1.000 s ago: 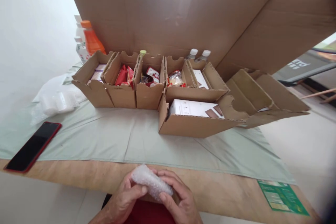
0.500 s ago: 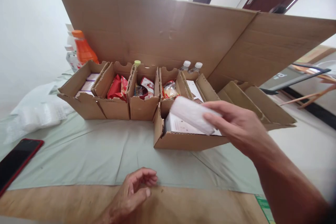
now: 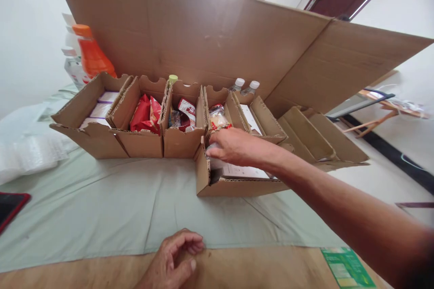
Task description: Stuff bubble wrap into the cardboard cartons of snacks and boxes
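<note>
My right hand [image 3: 233, 146] reaches down into the left end of the front cardboard box [image 3: 237, 188]. Its fingers are closed on a pale packet [image 3: 213, 147], mostly hidden by the hand and the box wall. Beneath my wrist, a white printed box [image 3: 242, 171] lies inside that same cardboard box. My left hand [image 3: 176, 257] rests near the table's front edge with loosely curled fingers, thumb apart and nothing in it.
Behind stands a row of cardboard bins with white packs [image 3: 101, 110], red bags [image 3: 145, 115], a red-and-white packet [image 3: 187, 113] and a clear-wrapped item [image 3: 219, 117]. A tall cardboard panel [image 3: 217, 31], an orange bottle [image 3: 95, 56], bubble wrap [image 3: 30, 156] and a phone [image 3: 11, 207] surround them.
My right hand has moved left and down into the front box with the pale packet. My left hand stays nearly where it was. The view has shifted slightly.
</note>
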A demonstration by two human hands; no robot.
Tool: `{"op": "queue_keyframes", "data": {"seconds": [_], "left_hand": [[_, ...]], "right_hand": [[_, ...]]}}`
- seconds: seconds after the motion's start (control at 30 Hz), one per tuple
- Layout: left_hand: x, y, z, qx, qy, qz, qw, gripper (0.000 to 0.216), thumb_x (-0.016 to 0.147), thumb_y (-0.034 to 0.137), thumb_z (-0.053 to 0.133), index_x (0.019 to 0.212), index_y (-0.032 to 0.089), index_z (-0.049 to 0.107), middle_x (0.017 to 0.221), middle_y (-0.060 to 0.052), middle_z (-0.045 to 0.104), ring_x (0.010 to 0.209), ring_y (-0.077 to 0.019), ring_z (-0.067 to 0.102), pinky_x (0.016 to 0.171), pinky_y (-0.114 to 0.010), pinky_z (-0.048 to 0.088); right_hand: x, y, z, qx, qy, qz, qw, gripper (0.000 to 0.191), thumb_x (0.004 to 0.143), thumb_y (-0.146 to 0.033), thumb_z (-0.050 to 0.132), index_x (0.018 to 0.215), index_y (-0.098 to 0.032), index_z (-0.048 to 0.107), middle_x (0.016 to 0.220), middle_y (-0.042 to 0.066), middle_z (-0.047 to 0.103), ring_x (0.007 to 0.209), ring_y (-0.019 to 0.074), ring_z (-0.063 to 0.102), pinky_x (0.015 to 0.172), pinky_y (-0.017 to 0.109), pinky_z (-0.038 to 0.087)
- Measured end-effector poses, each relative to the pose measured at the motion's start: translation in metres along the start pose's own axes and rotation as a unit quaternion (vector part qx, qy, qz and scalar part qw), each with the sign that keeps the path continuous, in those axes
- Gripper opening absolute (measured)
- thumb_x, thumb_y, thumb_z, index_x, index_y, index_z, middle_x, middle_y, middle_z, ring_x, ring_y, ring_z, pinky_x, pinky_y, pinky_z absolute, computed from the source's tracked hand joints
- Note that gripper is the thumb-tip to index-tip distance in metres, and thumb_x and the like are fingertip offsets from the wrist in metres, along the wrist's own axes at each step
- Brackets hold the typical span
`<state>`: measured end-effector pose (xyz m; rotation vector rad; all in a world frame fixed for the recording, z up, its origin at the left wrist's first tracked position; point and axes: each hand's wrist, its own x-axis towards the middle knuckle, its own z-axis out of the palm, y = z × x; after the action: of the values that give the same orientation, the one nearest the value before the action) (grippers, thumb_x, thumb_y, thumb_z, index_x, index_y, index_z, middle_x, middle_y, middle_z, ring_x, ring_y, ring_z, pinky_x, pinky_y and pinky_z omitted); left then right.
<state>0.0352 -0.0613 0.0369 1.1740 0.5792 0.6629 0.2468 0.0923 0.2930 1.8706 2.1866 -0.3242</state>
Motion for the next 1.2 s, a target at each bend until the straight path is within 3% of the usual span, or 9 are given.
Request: {"op": "queue_keyframes", "data": {"seconds": [0.17, 0.4, 0.53, 0.63, 0.73, 0.8, 0.87, 1.03, 1.2], "left_hand": [[0.001, 0.009, 0.002, -0.002, -0.007, -0.029, 1.0, 0.038, 0.089, 0.045, 0.066, 0.118, 0.021, 0.07, 0.111, -0.011, 0.071, 0.109, -0.0275, 0.068, 0.101, -0.042, 0.051], [-0.002, 0.019, 0.008, 0.057, 0.003, -0.015, 0.998, 0.033, 0.09, 0.043, 0.064, 0.114, 0.022, 0.071, 0.106, -0.01, 0.07, 0.103, -0.0262, 0.068, 0.096, -0.039, 0.054], [-0.008, 0.02, 0.011, 0.098, 0.032, 0.017, 0.995, 0.033, 0.092, 0.044, 0.062, 0.117, 0.024, 0.071, 0.106, -0.009, 0.07, 0.097, -0.0243, 0.068, 0.09, -0.035, 0.055], [-0.005, 0.028, 0.008, 0.149, 0.096, 0.021, 0.984, 0.039, 0.092, 0.042, 0.062, 0.128, 0.027, 0.067, 0.122, -0.01, 0.066, 0.105, -0.0257, 0.066, 0.096, -0.037, 0.053], [0.013, 0.047, 0.004, 0.187, 0.166, 0.017, 0.968, 0.055, 0.094, 0.042, 0.062, 0.147, 0.031, 0.051, 0.149, -0.011, 0.052, 0.125, -0.03, 0.058, 0.107, -0.043, 0.047], [0.035, 0.062, 0.003, 0.205, 0.177, 0.033, 0.962, 0.07, 0.093, 0.041, 0.063, 0.156, 0.032, 0.034, 0.162, -0.011, 0.038, 0.142, -0.033, 0.044, 0.115, -0.049, 0.039], [0.062, 0.076, 0.007, 0.214, 0.169, 0.065, 0.96, 0.084, 0.09, 0.04, 0.067, 0.16, 0.031, 0.022, 0.167, -0.011, 0.028, 0.151, -0.0343, 0.032, 0.12, -0.052, 0.032], [0.114, 0.089, 0.036, 0.179, 0.127, 0.077, 0.973, 0.094, 0.082, 0.04, 0.073, 0.159, 0.02, 0.022, 0.156, -0.017, 0.045, 0.144, -0.0362, 0.043, 0.12, -0.053, 0.032], [0.047, 0.067, 0.044, 0.172, 0.165, 0.087, 0.967, 0.09, 0.08, 0.04, 0.078, 0.156, 0.023, 0.034, 0.156, -0.013, 0.049, 0.149, -0.0388, 0.036, 0.124, -0.054, 0.029]], "right_hand": [[-0.003, 0.015, 0.015, 0.068, 0.002, -0.059, 0.996, 0.032, 0.085, -0.025, 0.065, 0.116, -0.022, 0.072, 0.093, 0.003, 0.076, 0.08, 0.0198, 0.069, 0.066, 0.025, 0.047], [0.01, 0.003, 0.027, 0.013, -0.003, -0.06, 0.998, 0.016, 0.087, -0.019, 0.062, 0.089, -0.015, 0.077, 0.092, 0.015, 0.078, 0.083, 0.0296, 0.073, 0.066, 0.033, 0.049], [-0.052, 0.024, 0.019, 0.095, 0.139, -0.044, 0.985, 0.027, 0.092, -0.027, 0.06, 0.114, -0.022, 0.075, 0.109, 0.006, 0.077, 0.098, 0.0281, 0.071, 0.081, 0.036, 0.053], [-0.129, 0.058, 0.045, 0.215, 0.361, 0.056, 0.906, 0.03, 0.095, -0.045, 0.058, 0.114, -0.029, 0.075, 0.106, 0.001, 0.077, 0.09, 0.0236, 0.072, 0.079, 0.035, 0.055], [-0.18, 0.089, 0.106, 0.293, 0.484, 0.225, 0.793, 0.03, 0.092, -0.053, 0.064, 0.104, -0.03, 0.076, 0.1, 0.003, 0.077, 0.086, 0.0235, 0.072, 0.083, 0.039, 0.055], [-0.184, 0.101, 0.151, 0.373, 0.489, 0.239, 0.751, 0.038, 0.087, -0.054, 0.068, 0.114, -0.027, 0.071, 0.11, 0.007, 0.075, 0.092, 0.0252, 0.072, 0.082, 0.04, 0.057], [-0.166, 0.107, 0.184, 0.431, 0.455, 0.195, 0.755, 0.059, 0.081, -0.054, 0.073, 0.131, -0.025, 0.061, 0.128, 0.011, 0.069, 0.108, 0.028, 0.069, 0.084, 0.041, 0.057], [-0.124, 0.102, 0.202, 0.503, 0.386, 0.123, 0.764, 0.063, 0.08, -0.057, 0.072, 0.129, -0.019, 0.057, 0.122, 0.013, 0.07, 0.105, 0.0274, 0.068, 0.093, 0.044, 0.055], [-0.166, 0.051, 0.222, 0.48, 0.431, 0.167, 0.745, 0.049, 0.088, -0.051, 0.068, 0.125, -0.021, 0.062, 0.119, 0.012, 0.072, 0.115, 0.0314, 0.065, 0.104, 0.049, 0.049]]}}
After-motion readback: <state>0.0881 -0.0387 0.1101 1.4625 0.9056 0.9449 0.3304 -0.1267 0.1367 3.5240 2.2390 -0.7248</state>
